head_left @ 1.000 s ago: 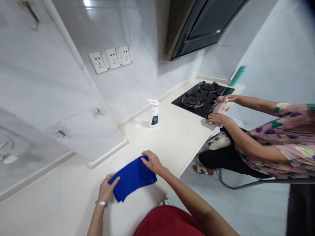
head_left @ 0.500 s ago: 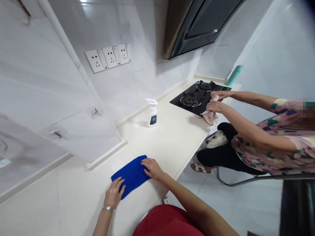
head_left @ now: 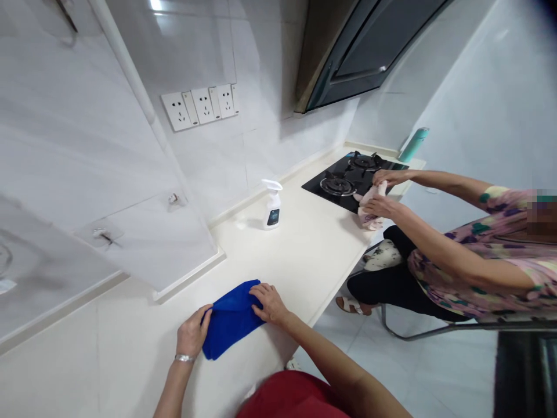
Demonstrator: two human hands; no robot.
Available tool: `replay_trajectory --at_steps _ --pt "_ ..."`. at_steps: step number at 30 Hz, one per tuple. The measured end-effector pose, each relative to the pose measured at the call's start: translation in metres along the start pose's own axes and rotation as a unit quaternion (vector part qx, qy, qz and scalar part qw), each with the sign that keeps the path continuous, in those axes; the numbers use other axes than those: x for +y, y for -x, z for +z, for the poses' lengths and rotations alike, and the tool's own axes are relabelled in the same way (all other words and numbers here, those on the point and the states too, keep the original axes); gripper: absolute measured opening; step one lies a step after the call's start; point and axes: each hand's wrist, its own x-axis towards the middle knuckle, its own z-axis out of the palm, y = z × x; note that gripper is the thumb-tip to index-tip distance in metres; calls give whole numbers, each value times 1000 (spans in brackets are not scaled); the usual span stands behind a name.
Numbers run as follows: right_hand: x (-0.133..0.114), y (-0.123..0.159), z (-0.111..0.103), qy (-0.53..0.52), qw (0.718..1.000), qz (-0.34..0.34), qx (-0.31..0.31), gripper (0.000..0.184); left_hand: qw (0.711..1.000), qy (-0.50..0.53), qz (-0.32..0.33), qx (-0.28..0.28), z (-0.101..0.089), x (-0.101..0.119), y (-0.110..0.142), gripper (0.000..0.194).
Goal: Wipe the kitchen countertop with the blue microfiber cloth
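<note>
A blue cloth (head_left: 237, 322) lies on the pale countertop (head_left: 304, 249), its far edge lifted and bent over. My left hand (head_left: 192, 332), with a silver bracelet at the wrist, pinches the cloth's left far corner between thumb and fingers. At the opposite end, my right hand (head_left: 270, 303) has its fingers curled over the right far corner, gripping it. Beyond the cloth a white spray bottle (head_left: 272, 206) with a dark label stands upright, apart from both hands.
To the right a seated person (head_left: 474, 255) holds a pinkish cloth (head_left: 369, 215) in both hands beside the black gas hob (head_left: 339, 184). A teal flask (head_left: 414, 145) stands at the far corner. Wall sockets (head_left: 202, 106) and a range hood (head_left: 348, 58) are above the counter.
My left hand has gone from lying on the cloth's left side to pinching its far corner, raising that edge. My right hand stays at its corner. The other person's pinkish cloth has shifted slightly.
</note>
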Motion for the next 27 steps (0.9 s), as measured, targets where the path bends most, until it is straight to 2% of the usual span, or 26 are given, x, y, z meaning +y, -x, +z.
replay_trajectory --at_steps 4,7,11,14,19,23,25,27 --pt "-9 -5 3 12 1000 13 9 46 1000 -6 -5 11 -15 5 -13 40" --pt "-12 -10 7 22 999 26 18 39 1000 -16 -2 8 -22 3 -19 36" --pt "-6 -18 6 25 999 30 22 40 999 -38 4 -14 -26 -4 -23 33" --pt "2 -21 -5 16 1000 10 19 44 999 -35 13 -37 -26 -11 -19 33" --pt "4 2 -33 -4 999 -51 15 44 994 11 62 -85 -19 -20 17 35" --pt "-4 38 -48 -38 993 -104 -44 34 978 39 100 -177 -13 -26 56 29" --pt "-6 47 -51 -61 994 -81 -41 29 980 48 96 -167 -13 -29 67 28" --pt "-5 45 -48 -72 997 -29 -2 31 989 56 66 -121 -12 -32 67 31"
